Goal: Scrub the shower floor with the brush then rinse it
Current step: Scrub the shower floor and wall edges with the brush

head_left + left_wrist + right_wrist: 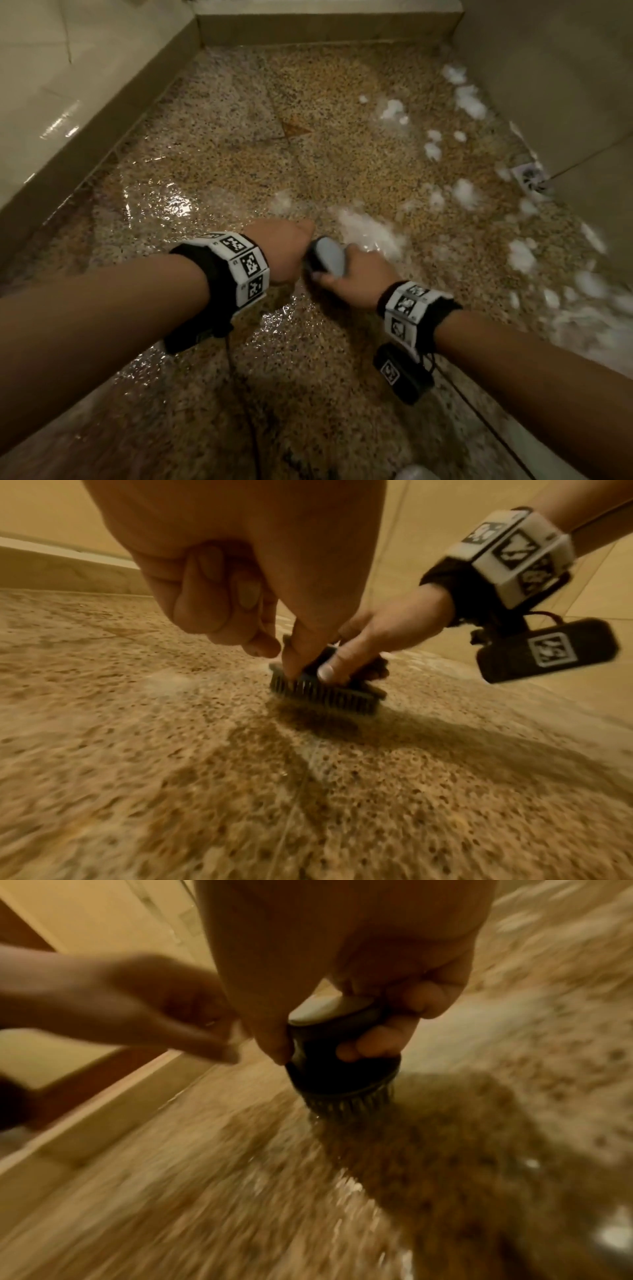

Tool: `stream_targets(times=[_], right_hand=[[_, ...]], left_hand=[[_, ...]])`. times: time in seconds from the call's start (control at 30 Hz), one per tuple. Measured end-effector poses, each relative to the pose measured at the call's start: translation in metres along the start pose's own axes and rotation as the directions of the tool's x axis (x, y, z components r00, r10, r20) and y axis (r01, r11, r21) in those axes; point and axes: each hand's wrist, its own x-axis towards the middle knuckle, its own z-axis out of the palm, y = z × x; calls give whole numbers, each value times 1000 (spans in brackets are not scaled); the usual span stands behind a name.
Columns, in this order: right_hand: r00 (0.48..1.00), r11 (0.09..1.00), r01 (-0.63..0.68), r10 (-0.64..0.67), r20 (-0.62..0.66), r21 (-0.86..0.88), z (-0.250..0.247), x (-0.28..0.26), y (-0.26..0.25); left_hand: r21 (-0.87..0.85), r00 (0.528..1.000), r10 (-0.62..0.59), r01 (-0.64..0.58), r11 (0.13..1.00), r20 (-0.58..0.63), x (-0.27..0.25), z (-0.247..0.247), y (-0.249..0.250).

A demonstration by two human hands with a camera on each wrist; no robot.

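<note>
The shower floor [239, 164] is wet, speckled brown stone. A dark scrub brush [325, 257] with a grey top stands bristles-down on it, near the middle. My right hand [346, 270] grips the brush body from above; in the right wrist view the thumb and fingers [369, 1045] wrap round the brush [342, 1069]. My left hand [294, 246] hovers just left of the brush with its fingers [219, 599] curled in and nothing in them. One fingertip reaches down next to the bristles [325, 693]; I cannot tell if it touches.
White foam [370, 229] lies in clumps ahead of the brush and along the right wall [565, 85]. A floor drain [532, 178] sits at that wall's foot. A tiled wall [68, 85] bounds the left, a low curb [325, 27] the far end. A pale rounded object [416, 472] peeks in at the bottom.
</note>
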Motion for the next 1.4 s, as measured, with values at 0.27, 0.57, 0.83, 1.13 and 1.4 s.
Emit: stream_targets(times=[0.27, 0.57, 0.83, 1.13, 1.4], right_hand=[[977, 942, -198, 166, -134, -270, -23, 26, 67], [995, 974, 83, -70, 67, -213, 12, -24, 42], [992, 990, -7, -11, -128, -140, -26, 4, 32], [995, 991, -45, 32, -97, -129, -8, 32, 0], [966, 942, 225, -250, -70, -250, 11, 24, -38]], left_hand=[[31, 993, 107, -108, 994, 42, 4, 7, 19], [57, 987, 139, -144, 988, 76, 6, 11, 25], [40, 994, 109, -109, 993, 6, 13, 5, 20], [44, 997, 52, -54, 998, 48, -4, 24, -20], [-35, 997, -20, 17, 999, -79, -10, 14, -52]])
